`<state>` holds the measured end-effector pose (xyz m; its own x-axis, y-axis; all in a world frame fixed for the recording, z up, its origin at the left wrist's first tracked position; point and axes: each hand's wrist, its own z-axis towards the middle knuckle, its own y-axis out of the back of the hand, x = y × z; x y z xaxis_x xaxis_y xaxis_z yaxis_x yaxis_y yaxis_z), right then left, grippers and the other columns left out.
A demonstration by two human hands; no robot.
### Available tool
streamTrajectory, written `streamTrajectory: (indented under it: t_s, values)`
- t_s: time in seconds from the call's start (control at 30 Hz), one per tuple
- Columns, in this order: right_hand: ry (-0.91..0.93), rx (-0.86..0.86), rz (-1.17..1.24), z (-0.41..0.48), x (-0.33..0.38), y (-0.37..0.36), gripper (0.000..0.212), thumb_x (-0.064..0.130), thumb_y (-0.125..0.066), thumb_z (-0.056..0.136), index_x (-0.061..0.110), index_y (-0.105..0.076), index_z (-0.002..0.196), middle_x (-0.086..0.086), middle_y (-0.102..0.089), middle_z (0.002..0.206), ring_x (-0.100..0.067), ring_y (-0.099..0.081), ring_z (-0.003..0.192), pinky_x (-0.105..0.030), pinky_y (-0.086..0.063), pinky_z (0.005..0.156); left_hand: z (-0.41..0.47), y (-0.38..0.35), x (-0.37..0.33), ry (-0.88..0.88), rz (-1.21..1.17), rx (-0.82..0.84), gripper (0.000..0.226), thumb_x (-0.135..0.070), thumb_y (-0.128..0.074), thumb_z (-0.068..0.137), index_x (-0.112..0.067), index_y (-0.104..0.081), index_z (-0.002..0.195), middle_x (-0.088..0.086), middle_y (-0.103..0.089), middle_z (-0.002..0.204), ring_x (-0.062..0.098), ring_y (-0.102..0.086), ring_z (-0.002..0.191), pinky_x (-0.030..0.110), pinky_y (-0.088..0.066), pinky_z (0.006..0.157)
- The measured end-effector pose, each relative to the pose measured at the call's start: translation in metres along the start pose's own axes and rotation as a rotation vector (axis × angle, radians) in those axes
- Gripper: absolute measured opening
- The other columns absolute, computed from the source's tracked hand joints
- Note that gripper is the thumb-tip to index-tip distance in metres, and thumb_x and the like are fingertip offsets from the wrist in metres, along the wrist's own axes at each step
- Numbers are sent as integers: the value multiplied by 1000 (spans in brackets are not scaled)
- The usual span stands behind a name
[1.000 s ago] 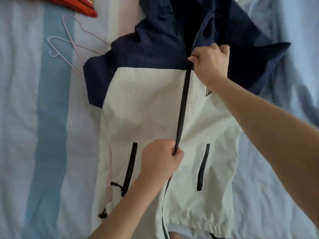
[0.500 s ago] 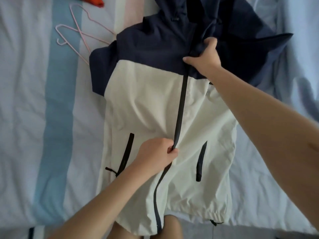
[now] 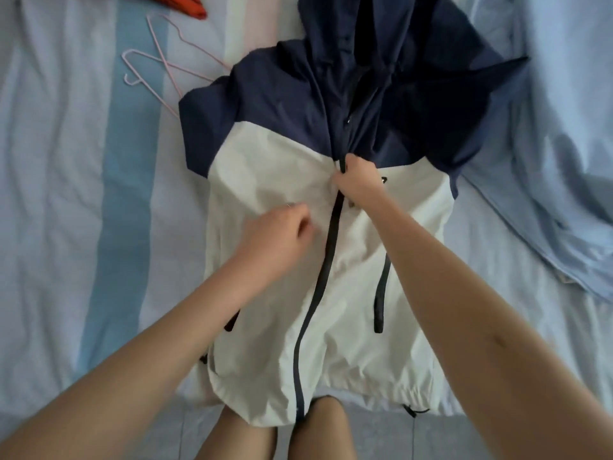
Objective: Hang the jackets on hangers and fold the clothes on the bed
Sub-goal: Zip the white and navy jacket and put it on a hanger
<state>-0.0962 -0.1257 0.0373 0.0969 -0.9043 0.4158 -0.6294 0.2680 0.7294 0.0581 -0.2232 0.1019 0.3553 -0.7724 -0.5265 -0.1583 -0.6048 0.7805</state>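
A white and navy zip jacket (image 3: 265, 180) lies front-up on the striped bed, hood away from me, hem hanging over the near edge. My right hand (image 3: 356, 179) pinches the dark front zipper where white meets navy. My left hand (image 3: 282, 239) hovers over the white left chest, blurred, fingers loosely curled and holding nothing that I can see. Pink wire hangers (image 3: 162, 64) lie on the sheet, partly under the jacket's left shoulder.
An orange-red garment (image 3: 180, 3) sits at the top edge of the bed. A rumpled pale blue cloth (image 3: 557, 167) covers the right side. The striped sheet (image 3: 66, 194) spreads left of the jacket. My bare legs (image 3: 282, 433) stand below the hem.
My left hand let go of the lower zipper and moved up and left over the chest. My right hand slid down the zipper from the navy part toward the white.
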Motion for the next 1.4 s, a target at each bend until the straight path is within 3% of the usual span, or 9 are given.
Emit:
streamTrajectory:
  t_s: [0.23, 0.37, 0.57, 0.8, 0.97, 1.07, 1.13, 1.27, 1.4]
  values:
    - [414, 632, -328, -154, -4, -24, 17, 23, -55, 91, 15, -47, 77, -12, -62, 101, -25, -55, 89, -29, -38, 72, -15, 3, -1, 98, -108, -320, 49, -38, -66, 84, -15, -50, 125, 12, -42, 129, 32, -42, 116, 40, -39, 95]
    - [333, 1023, -547, -195, -11, -33, 33, 36, -58, 91, 7, -65, 107, -8, -64, 111, -24, -57, 100, -27, -41, 77, -15, -17, -4, 236, 97, -72, 70, -40, -67, 84, -28, -30, 143, 15, -3, 155, 39, -17, 140, 52, -25, 108]
    - [-94, -36, 192, -155, -18, -12, 56, 58, -62, 81, 13, -49, 111, -3, -56, 110, -20, -57, 96, -31, -43, 78, -37, -35, 27, 379, -135, 56, 53, 3, -58, 80, -19, -47, 127, 14, -24, 140, 32, -58, 96, 27, -44, 83]
    - [292, 95, 266, -152, 5, -40, 63, -2, -45, 80, 30, -31, 133, -5, -57, 84, -20, -55, 68, -34, -44, 66, -82, 4, 29, 199, -441, -414, 65, 15, -44, 76, -16, -48, 133, 6, -31, 119, -5, -39, 92, -7, -23, 86]
    - [120, -366, 682, -178, -15, -22, 55, 6, -37, 81, 43, -52, 119, 5, -57, 116, -11, -56, 88, -42, -50, 87, -108, 26, 49, 394, -508, -652, 83, 11, -45, 78, -5, -9, 151, 6, -16, 123, -1, -34, 101, 3, -35, 90]
    - [-197, -38, 296, -193, -30, -35, 61, 15, -38, 88, 33, -31, 146, 0, -51, 137, -18, -56, 106, -23, -39, 94, -114, 16, 49, 671, -492, -197, 82, 2, -50, 85, -18, -7, 152, 10, -16, 138, 19, -40, 98, 11, -44, 62]
    - [-265, 363, -126, -193, -27, -42, 64, 22, -39, 89, 22, -20, 150, -9, -52, 135, -24, -60, 89, -30, -44, 96, -117, 6, 49, 692, -299, -162, 84, -5, -56, 84, -15, -8, 152, 14, -16, 139, 29, -43, 102, 28, -50, 82]
    - [-197, 573, -599, -176, 9, -25, 17, 12, -40, 89, 11, -49, 75, -7, -59, 78, -27, -60, 90, -30, -45, 86, -106, -3, 55, 470, -120, -337, 102, -21, -71, 77, -14, -2, 152, 22, -9, 148, 42, -38, 123, 45, -37, 103]
    - [-137, 542, -684, -145, 36, -10, 16, 24, -52, 85, 14, -50, 72, -3, -58, 85, -26, -58, 91, -31, -46, 82, -74, -1, 67, 506, -335, -84, 116, -35, -81, 72, -42, 8, 148, 26, 3, 154, 37, -44, 126, 32, -39, 98]
